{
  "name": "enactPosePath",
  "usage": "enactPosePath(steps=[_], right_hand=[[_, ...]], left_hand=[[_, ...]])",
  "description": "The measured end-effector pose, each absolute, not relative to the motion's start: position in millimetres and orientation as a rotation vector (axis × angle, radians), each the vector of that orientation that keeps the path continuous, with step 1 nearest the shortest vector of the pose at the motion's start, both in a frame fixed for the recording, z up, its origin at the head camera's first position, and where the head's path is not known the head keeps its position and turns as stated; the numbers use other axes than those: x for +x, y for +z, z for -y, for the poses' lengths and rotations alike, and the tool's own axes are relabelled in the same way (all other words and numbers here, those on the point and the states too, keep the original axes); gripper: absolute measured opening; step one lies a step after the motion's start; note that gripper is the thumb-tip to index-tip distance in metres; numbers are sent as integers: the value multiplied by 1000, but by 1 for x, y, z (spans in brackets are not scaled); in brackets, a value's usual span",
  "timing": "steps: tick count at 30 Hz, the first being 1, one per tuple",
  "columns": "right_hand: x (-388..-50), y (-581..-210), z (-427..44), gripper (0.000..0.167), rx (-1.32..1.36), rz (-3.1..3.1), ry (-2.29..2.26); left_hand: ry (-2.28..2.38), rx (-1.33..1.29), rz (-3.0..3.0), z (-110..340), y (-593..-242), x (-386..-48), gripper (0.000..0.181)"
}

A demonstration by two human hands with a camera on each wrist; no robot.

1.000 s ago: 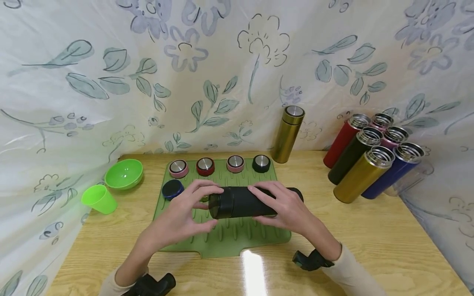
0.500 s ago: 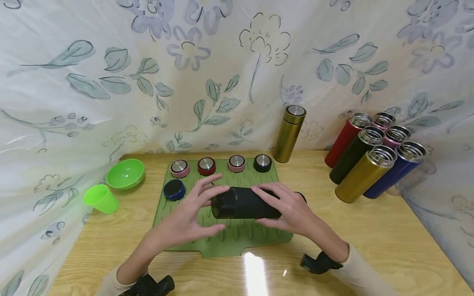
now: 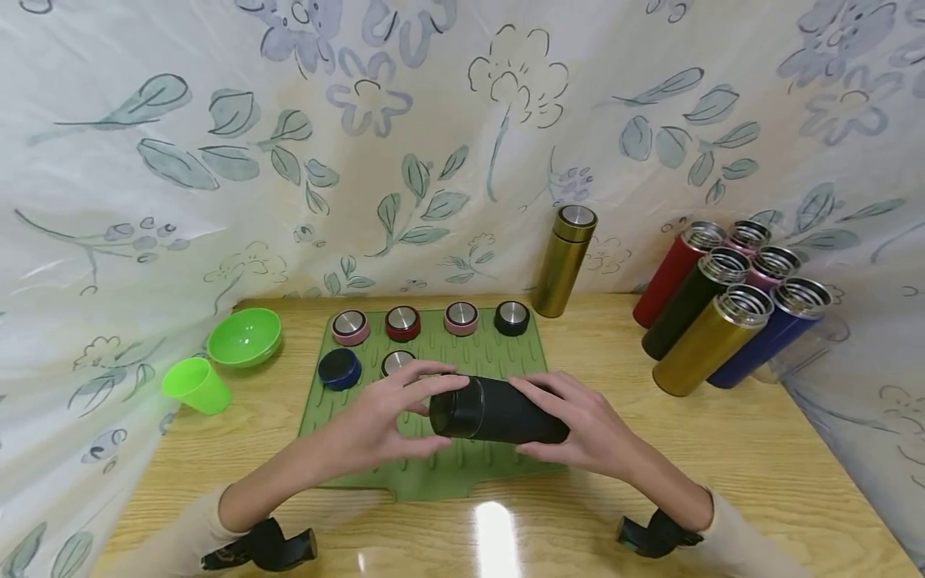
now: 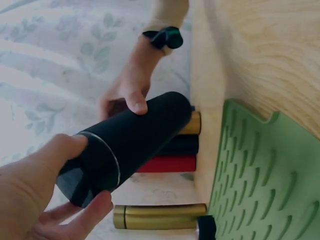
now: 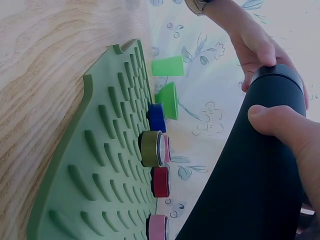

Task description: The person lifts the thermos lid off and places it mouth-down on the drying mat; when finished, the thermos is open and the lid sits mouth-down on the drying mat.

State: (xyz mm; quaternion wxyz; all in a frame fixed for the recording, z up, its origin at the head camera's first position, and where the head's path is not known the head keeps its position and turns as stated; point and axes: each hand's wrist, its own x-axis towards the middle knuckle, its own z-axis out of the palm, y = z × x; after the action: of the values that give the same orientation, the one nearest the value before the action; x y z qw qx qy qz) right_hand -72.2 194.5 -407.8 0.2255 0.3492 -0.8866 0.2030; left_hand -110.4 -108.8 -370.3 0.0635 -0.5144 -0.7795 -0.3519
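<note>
A black thermos bottle (image 3: 516, 411) is held tilted on its side above the green drying mat (image 3: 426, 474). My right hand (image 3: 588, 421) grips its body, thumb below and fingers over the top in the head view. At the other end, my left hand (image 3: 393, 417) has its thumb and fingers around the black lid (image 4: 87, 172). A thin silver line shows between lid and body in the left wrist view. Loose lids stand on the mat beyond, among them a blue lid (image 3: 340, 369), a red lid (image 3: 402, 323) and an olive-gold lid (image 5: 151, 148).
To the right stand several lidless bottles, including a gold bottle (image 3: 704, 345) and a red bottle (image 3: 668, 281). A lidded gold thermos (image 3: 565, 261) stands behind the mat. On the left are a green bowl (image 3: 246, 337) and a green cup (image 3: 197, 387). Floral sheeting (image 3: 405, 120) surrounds the table.
Both hands have shifted slightly right and nearer with the bottle, which now tilts more. The lid behind the left hand has come into view. The left fingers have closed in around the bottle's lid.
</note>
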Motion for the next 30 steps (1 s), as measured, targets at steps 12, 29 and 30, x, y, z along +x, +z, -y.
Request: enactPosePath(steps=[12,29,30], right_hand=[[-71,-411,-198,73,968,2432,543],[-69,-411,-199,75,970,2453,533],[-69,-411,-198,76,970,2451,532]], left_hand=[[-1061,-1542,2429,106,-373,-108,76],[-967,-1592,2303,106,-375,-111,70],[-1002,-1581,2325,106,-374,-111,72]])
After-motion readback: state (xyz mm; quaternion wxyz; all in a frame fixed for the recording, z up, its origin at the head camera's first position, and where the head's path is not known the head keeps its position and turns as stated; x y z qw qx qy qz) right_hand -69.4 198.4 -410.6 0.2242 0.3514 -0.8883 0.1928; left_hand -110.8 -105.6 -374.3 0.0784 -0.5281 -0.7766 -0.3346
